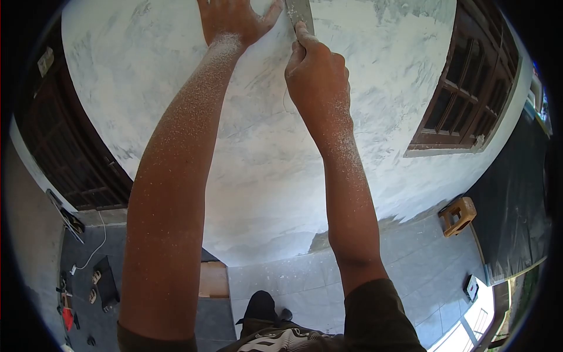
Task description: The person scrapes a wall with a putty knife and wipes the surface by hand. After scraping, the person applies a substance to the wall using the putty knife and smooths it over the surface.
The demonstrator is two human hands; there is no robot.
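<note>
My right hand point(319, 73) is wrapped round a flat metal scraper point(301, 13) at the top centre, with one finger stretched along its blade. The blade lies against a wall point(252, 146) coated in patchy white and grey. Left of the scraper, my left hand point(234, 19) rests spread on the same wall, its thumb pointing toward the blade; its fingertips are cut off by the top edge of the view. Pale dust covers both wrists and forearms. A thin crack line runs down the wall beside my right hand.
A dark wooden door point(67, 141) stands at the left and a brown window point(469, 82) at the right. On the tiled floor are a wooden stool point(457, 216), a black box point(105, 284), a white cable point(97, 249) and a cardboard piece point(213, 279). A black sheet point(510, 193) hangs at the right.
</note>
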